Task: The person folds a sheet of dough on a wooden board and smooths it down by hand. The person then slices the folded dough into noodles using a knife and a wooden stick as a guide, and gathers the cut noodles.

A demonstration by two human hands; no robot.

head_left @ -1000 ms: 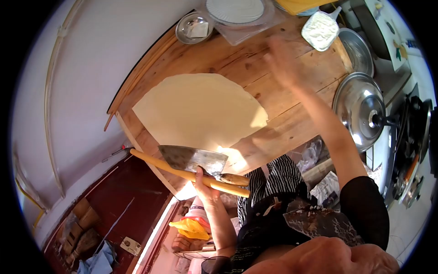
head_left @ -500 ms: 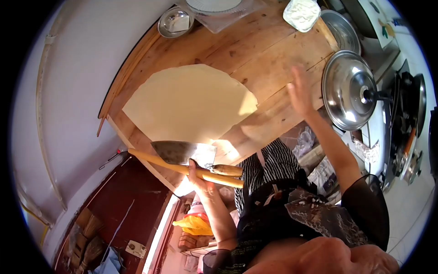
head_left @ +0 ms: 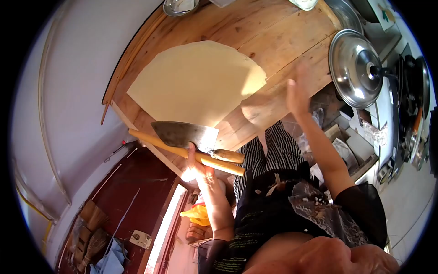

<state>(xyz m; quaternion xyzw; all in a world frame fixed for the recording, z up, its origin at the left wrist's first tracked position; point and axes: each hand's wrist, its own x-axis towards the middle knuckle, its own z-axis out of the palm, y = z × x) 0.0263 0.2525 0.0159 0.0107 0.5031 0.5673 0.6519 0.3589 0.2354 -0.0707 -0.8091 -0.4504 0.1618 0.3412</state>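
Note:
My left hand [head_left: 199, 167] is closed around a yellow wooden rolling pin [head_left: 169, 148], with the thumb up against a cleaver [head_left: 185, 135] that lies along it. Both are at the near left edge of the wooden board [head_left: 269, 50]. A large thin sheet of dough [head_left: 196, 82] lies flat on the board, just beyond the blade. My right hand [head_left: 299, 96] hovers over the board's near right edge with nothing in it; its fingers are stretched out and partly blurred.
A steel lid [head_left: 353, 68] with a black knob sits right of the board, near a stove [head_left: 410, 100]. Small metal bowl [head_left: 180, 6] at the far left edge; white container [head_left: 305, 3] at the far edge. Thin sticks [head_left: 132, 55] lie along the left rim.
My right hand has come back from over the far part of the board to its near right edge. The view has shifted, while my left hand keeps hold of the rolling pin and cleaver.

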